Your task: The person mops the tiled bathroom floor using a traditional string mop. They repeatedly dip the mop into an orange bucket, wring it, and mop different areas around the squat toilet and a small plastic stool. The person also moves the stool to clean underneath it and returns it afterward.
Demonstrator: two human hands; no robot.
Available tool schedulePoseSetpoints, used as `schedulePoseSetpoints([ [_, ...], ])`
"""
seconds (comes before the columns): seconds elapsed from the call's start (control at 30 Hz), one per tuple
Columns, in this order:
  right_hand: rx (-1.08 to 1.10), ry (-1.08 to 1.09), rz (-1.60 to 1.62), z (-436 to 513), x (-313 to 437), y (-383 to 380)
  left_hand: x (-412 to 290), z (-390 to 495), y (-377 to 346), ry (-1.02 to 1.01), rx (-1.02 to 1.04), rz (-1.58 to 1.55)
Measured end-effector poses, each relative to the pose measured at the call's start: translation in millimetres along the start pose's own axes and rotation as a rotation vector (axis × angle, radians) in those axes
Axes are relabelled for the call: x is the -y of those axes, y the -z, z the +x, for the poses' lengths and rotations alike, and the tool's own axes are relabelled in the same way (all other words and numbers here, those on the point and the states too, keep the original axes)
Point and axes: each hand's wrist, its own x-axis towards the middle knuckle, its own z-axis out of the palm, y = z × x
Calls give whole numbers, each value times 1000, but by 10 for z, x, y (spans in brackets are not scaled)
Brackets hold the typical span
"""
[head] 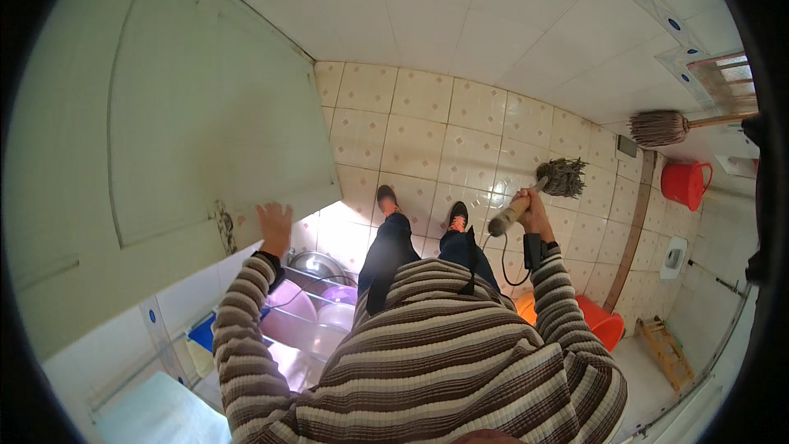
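Note:
My right hand [535, 214] grips the wooden handle [510, 216] of a string mop. The grey mop head [563, 177] rests on the tiled floor, ahead and to the right of my feet. On the other side, my left hand [275, 226] has its fingers spread against or just beside the edge of a pale green door [203, 117]; whether it touches is hard to tell. Dark smudges [223, 222] mark the door near that hand.
Below my left arm a rack holds a metal basin [315, 265] and pink plastic basins [294, 308]. To the right are a red bucket [684, 185], a second mop [658, 128] against the wall, a floor drain [626, 145], a red basin [601, 320] and a wooden stool [666, 351].

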Motion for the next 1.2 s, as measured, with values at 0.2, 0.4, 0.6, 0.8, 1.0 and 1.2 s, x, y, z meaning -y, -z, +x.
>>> schedulePoseSetpoints([
  [0.2, -63, 235, -300, 539, -562, -346, -1029, 692, 1378, -537, 56, -1878],
  [0.4, -79, 11, 69, 482, -829, -671, -1612, 801, 2712, -1101, 83, -2121],
  [0.6, -82, 44, 186, 696, -435, -586, -1963, 1167, 3039, -1178, -65, -2168],
  [0.8, -225, 26, 183, 1167, -367, -963, -1901, 1270, 3136, -822, -343, -2326],
  [1.0, -219, -37, -46, 1279, -780, -1686, -1483, 1087, 3063, -740, -647, -2307],
  [1.2, -47, -143, -114, 1523, -1654, -2247, -900, 678, 2991, -557, -851, -2268],
])
